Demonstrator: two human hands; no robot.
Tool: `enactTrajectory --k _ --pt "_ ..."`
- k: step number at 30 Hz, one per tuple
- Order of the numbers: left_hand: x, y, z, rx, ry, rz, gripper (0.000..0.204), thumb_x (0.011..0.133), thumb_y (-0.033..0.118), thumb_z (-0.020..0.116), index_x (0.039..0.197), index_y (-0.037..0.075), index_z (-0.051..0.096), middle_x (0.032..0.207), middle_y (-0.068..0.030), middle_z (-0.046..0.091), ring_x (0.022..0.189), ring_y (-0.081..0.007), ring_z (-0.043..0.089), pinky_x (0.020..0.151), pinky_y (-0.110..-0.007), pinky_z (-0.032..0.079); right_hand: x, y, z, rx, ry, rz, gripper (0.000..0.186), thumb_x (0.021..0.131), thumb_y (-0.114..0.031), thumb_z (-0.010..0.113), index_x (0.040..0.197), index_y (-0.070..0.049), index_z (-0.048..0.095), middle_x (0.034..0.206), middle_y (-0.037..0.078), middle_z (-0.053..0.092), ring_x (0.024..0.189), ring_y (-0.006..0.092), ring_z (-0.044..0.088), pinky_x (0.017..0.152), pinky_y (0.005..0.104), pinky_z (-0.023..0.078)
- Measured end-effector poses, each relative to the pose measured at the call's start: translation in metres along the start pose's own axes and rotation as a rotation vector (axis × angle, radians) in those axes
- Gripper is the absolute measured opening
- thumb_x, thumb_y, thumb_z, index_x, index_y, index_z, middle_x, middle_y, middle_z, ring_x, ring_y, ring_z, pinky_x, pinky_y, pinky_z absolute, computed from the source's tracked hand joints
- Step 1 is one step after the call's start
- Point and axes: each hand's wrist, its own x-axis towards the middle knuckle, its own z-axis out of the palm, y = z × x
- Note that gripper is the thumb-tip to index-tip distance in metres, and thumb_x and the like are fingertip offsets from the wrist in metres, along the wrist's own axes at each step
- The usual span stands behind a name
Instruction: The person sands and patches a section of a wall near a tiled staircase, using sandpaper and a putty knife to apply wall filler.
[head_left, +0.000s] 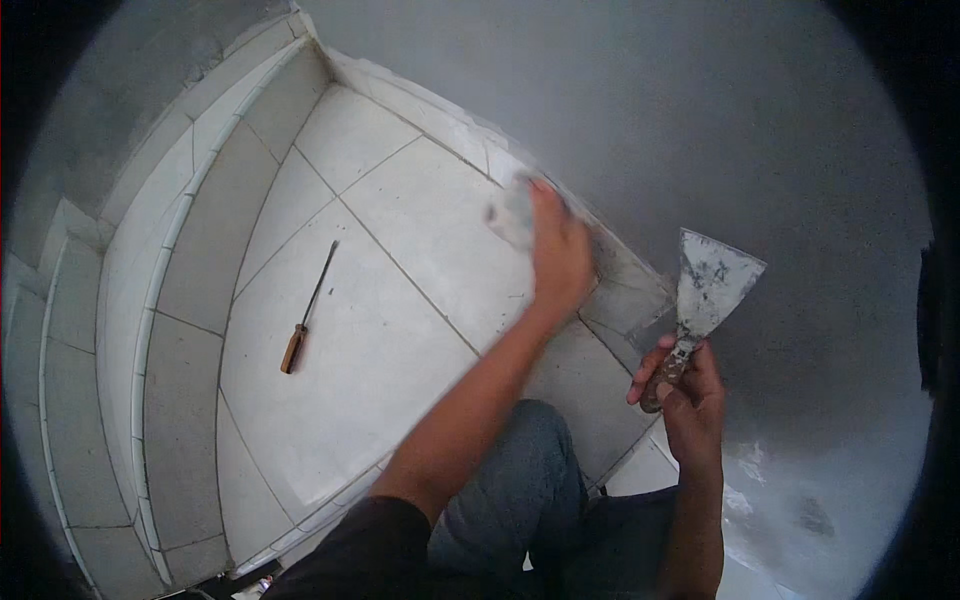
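My left hand (562, 258) reaches across to the tiled skirting (470, 145) at the foot of the grey wall. Its fingers close on a crumpled greyish-white rag (513, 212), both smeared by motion; whether the rag touches the skirting is hard to tell. On the right, my right hand (692, 405) grips a putty knife (716, 282) by its brown, paint-spotted handle. The broad blade points up, stained with white and dark patches, in front of the wall.
A screwdriver (296, 347) with an amber handle lies on the pale floor tiles (360, 400), with small crumbs around it. Tiled steps (180, 260) curve along the left side. The grey wall (640, 90) fills the right. My bent knee (520, 470) is close below.
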Motion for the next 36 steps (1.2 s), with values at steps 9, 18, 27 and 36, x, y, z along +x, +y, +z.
enactTrajectory --k 9,18,27,36 --pt "-0.011 -0.056 0.024 0.108 -0.034 0.261 0.065 0.105 0.032 0.029 0.153 -0.009 0.011 0.161 -0.0279 0.014 0.151 -0.0358 0.015 0.122 -0.037 0.012 -0.002 0.002 -0.003 -0.065 0.101 -0.016 0.039 0.090 -0.019 0.063 0.123 -0.003 0.050 0.084 0.005 0.057 0.065 0.0106 0.051 0.058 0.0265 0.044" --pt "0.034 -0.034 0.001 -0.170 0.049 0.014 0.063 0.102 0.020 0.033 0.152 -0.010 0.010 0.162 -0.0278 0.006 0.152 -0.0359 0.006 0.123 -0.039 0.008 -0.011 0.000 -0.011 -0.103 0.248 -0.037 0.043 0.105 -0.037 0.047 0.128 -0.002 0.054 0.069 0.001 0.051 0.056 0.0078 0.048 0.051 0.0248 0.039" --pt "-0.061 -0.039 0.056 0.124 -0.049 0.232 0.067 0.104 0.025 0.036 0.150 -0.014 0.009 0.158 -0.0333 0.013 0.149 -0.0413 0.014 0.122 -0.045 0.014 0.000 0.000 -0.012 -0.158 0.244 -0.021 0.041 0.106 -0.033 0.044 0.130 -0.002 0.055 0.068 0.000 0.054 0.055 0.0061 0.048 0.050 0.0226 0.037" --pt "0.057 -0.022 -0.021 0.099 -0.097 -0.290 0.070 0.105 0.043 0.021 0.151 -0.010 0.020 0.160 -0.0279 0.017 0.150 -0.0369 0.015 0.120 -0.051 0.009 -0.014 -0.005 -0.013 -0.243 0.250 -0.051 0.039 0.107 -0.032 0.043 0.127 -0.003 0.057 0.069 0.000 0.053 0.055 0.0050 0.046 0.050 0.0222 0.039"
